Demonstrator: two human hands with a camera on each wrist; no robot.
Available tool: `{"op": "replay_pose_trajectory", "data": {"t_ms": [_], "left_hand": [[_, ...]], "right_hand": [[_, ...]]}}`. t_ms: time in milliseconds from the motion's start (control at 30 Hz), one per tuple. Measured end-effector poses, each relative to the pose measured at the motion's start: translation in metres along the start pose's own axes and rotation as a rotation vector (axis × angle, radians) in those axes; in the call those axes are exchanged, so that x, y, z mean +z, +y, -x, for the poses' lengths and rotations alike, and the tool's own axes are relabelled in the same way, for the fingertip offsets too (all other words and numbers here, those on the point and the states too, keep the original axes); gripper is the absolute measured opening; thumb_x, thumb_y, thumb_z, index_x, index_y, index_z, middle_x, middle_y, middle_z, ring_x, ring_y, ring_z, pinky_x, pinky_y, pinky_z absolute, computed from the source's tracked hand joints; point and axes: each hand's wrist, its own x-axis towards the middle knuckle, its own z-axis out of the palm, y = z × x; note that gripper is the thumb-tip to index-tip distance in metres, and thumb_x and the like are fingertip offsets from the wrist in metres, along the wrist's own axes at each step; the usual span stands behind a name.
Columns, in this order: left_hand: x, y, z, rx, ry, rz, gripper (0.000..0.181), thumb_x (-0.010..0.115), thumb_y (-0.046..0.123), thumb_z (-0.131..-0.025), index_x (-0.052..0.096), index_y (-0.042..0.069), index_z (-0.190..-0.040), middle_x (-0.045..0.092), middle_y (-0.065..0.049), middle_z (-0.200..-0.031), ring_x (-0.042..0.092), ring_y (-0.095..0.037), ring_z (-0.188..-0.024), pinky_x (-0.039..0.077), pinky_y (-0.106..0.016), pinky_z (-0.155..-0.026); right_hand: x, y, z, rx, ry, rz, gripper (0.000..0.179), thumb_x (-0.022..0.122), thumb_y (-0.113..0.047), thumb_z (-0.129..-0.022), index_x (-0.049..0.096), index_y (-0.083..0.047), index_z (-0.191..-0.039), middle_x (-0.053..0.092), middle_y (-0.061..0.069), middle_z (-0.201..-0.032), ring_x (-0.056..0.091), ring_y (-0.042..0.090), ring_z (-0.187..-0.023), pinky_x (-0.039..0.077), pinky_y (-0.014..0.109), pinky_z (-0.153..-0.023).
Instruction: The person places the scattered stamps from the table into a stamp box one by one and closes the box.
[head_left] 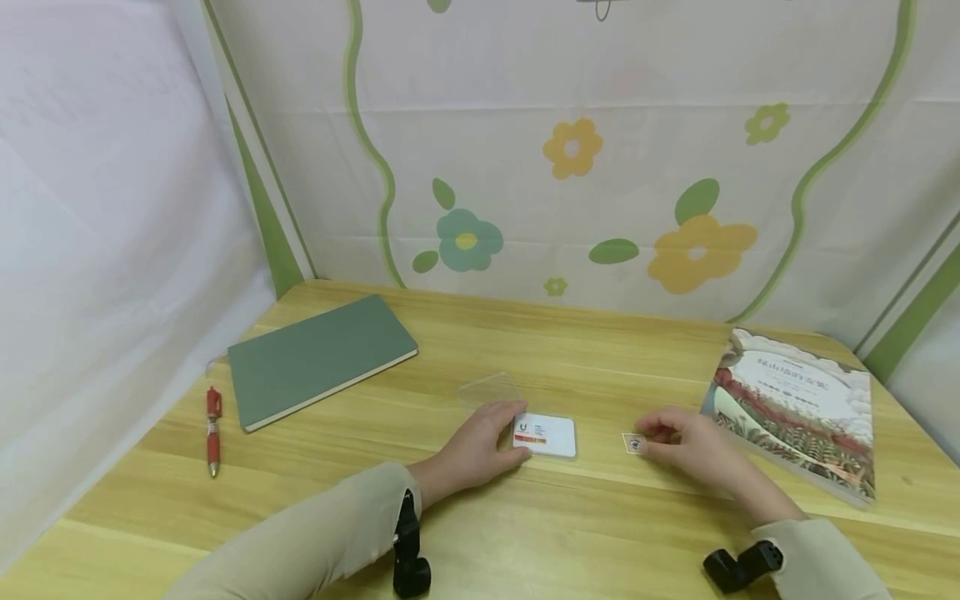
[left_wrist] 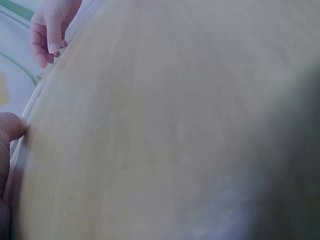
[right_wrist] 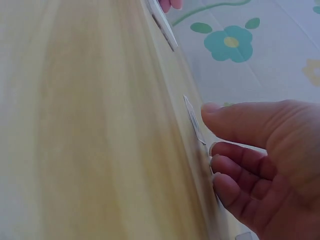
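Observation:
My left hand (head_left: 480, 446) holds the left end of a white card in a clear case (head_left: 555, 437), index finger and thumb at its two left corners. A logo and an orange-red strip are printed on it. Behind it lies a thin clear plastic piece (head_left: 491, 390). To the right, a small square sticker-like piece (head_left: 632, 443) with a dark picture lies on the table by the fingertips of my right hand (head_left: 690, 446). In the right wrist view, a gap separates thumb (right_wrist: 215, 112) and fingers, beside the small square (right_wrist: 194, 120). Only part of the left hand (left_wrist: 9, 132) shows in the left wrist view.
A green notebook (head_left: 322, 358) lies at the back left, with a red pen (head_left: 213, 433) beside it. An illustrated book (head_left: 802, 408) lies at the right, beyond my right hand. A flower-patterned curtain (head_left: 525, 192) hangs behind the wooden table (head_left: 570, 533).

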Motion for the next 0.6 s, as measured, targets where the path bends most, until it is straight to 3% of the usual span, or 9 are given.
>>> {"op": "replay_pose_trajectory", "data": {"t_ms": [267, 600], "left_hand": [[0.0006, 0.0003, -0.0001, 0.001, 0.004, -0.004, 0.061, 0.066, 0.027, -0.086, 0.043, 0.005, -0.137, 0.048, -0.009, -0.137, 0.043, -0.023, -0.126, 0.036, -0.039, -0.105], [0.001, 0.0004, -0.0001, -0.012, -0.002, -0.005, 0.062, 0.066, 0.028, -0.086, 0.042, 0.006, -0.138, 0.047, -0.008, -0.138, 0.042, -0.023, -0.128, 0.035, -0.039, -0.106]], "right_hand": [[0.0043, 0.005, 0.0016, -0.077, 0.009, 0.039, 0.018, 0.071, -0.025, -0.081, 0.067, -0.018, -0.097, 0.062, -0.007, -0.094, 0.054, 0.002, -0.081, 0.047, 0.023, -0.069], [0.0076, 0.0035, 0.001, -0.01, 0.016, -0.009, 0.012, 0.07, -0.021, -0.082, 0.068, -0.016, -0.093, 0.06, -0.004, -0.091, 0.05, 0.004, -0.078, 0.045, 0.021, -0.066]]}}
